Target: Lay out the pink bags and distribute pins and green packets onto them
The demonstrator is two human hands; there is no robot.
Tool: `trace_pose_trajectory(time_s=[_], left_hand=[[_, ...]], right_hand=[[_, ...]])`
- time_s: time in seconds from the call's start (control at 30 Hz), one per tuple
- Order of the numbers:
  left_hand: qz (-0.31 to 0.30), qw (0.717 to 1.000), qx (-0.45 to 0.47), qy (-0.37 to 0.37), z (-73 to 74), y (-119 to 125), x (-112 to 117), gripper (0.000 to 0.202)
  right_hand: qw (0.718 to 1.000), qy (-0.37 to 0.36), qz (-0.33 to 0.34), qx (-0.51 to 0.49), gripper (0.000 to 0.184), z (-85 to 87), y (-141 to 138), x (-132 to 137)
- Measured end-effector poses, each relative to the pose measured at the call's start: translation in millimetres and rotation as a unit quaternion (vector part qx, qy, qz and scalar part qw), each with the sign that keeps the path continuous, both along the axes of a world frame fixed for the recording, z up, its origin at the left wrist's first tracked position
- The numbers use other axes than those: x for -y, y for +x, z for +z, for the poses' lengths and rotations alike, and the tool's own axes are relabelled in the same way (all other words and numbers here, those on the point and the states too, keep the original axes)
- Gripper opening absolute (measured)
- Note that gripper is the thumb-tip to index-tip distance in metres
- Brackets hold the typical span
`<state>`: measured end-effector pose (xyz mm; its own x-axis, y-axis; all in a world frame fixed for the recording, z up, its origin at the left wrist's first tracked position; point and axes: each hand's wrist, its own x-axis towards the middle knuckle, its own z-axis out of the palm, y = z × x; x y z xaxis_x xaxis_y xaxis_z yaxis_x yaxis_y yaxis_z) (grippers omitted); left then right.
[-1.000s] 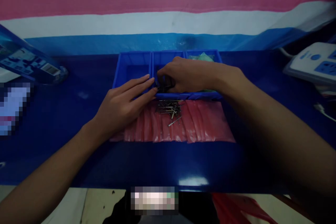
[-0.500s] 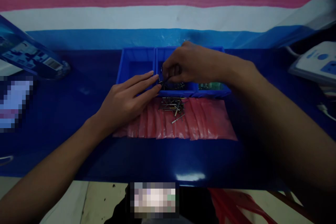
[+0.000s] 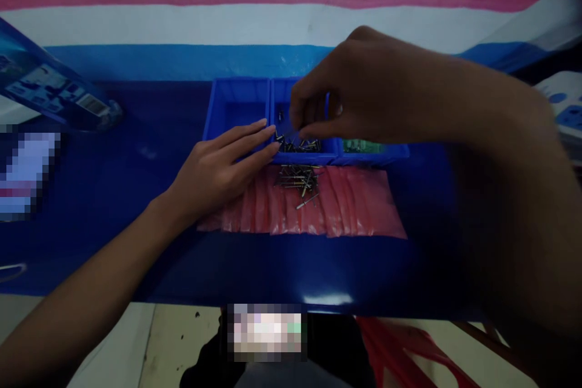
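My left hand point(image 3: 222, 163) lies open, fingers stretched over the front of the blue bins, its tips at the near left corner of the middle bin point(image 3: 305, 159). Thin metal blind rivets point(image 3: 300, 147) lie in that bin. Above them hovers my right hand point(image 3: 336, 94), thumb and fingers pinched together; a blurred thin sliver shows at the tips, but I cannot make out what it is. In front of the bins, a pile of rivets point(image 3: 297, 179) rests on a row of pink plastic bags point(image 3: 359, 209).
The left bin point(image 3: 240, 100) stands beside the middle one; the right bin point(image 3: 391, 153) holds something green. A blue bottle-like container point(image 3: 59, 85) leans at the left, near a blurred-out screen point(image 3: 27, 173). A white device point(image 3: 566, 97) sits at the right. A red stool point(image 3: 409, 351) shows below the table.
My right hand has risen from the middle bin and come closer to the camera, uncovering more of the rivets inside. My left hand has stayed in place.
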<state>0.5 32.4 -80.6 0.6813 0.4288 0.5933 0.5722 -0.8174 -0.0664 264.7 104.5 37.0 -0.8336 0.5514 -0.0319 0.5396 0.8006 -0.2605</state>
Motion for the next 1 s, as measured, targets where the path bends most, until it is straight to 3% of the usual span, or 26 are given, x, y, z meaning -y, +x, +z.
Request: trace_pose_trajectory(time_s=[0.23,0.4,0.5,0.73,1.0], left_hand=[[0.006,1.0,-0.019,0.003,-0.1,-2,0,0.037],[0.005,1.0,-0.009,0.01,0.8,0,0,0.039],[0.001,1.0,-0.008,0.008,1.9,1,-1,0.036],[0.002,1.0,-0.004,0.002,1.8,2,-1,0.034],[0.011,1.0,-0.012,0.006,2.2,2,0,0.029]], right_hand=[[0.992,-0.109,0.041,0.046,0.018,-7.4,-11,18],[0.999,-0.01,0.012,0.039,0.022,-9.9,-7,2],[0.995,0.043,-0.032,0.088,0.023,-22.9,-8,-10],[0.992,-0.004,-0.007,0.123,0.031,-54.7,-26,-13],[0.991,-0.055,0.004,0.119,0.029,-44.0,-23,-14]])
